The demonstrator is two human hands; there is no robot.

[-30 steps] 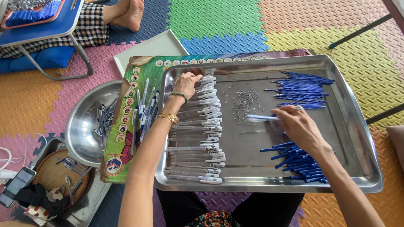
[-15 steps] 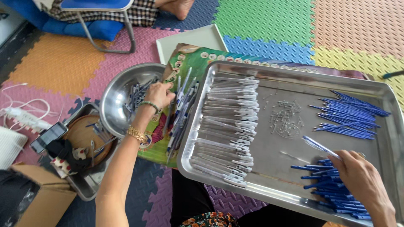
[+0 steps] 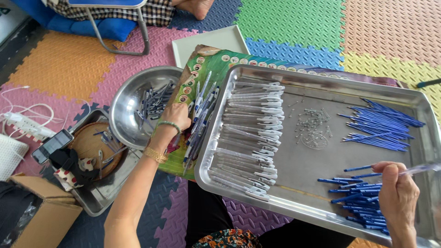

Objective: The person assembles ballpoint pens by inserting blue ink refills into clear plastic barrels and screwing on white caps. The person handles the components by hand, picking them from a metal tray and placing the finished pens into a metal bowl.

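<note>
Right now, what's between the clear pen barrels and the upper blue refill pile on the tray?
Head view: a scatter of tiny metal springs lies between the clear pen barrels and blue refill pile.

Single head-worn view, looking steeply down from close above the seated person's lap at a rectangular steel tray (image 3: pixel 321 151) on coloured foam floor mats (image 3: pixel 59 64); frame tilted clockwise; both forearms enter from below.

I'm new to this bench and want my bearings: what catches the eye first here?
A big steel tray fills the middle, with a neat column of clear pen barrels at its left and blue refills at its right. The right hand lifts a clear barrel above more refills; the left hand rests by a round bowl.
</note>
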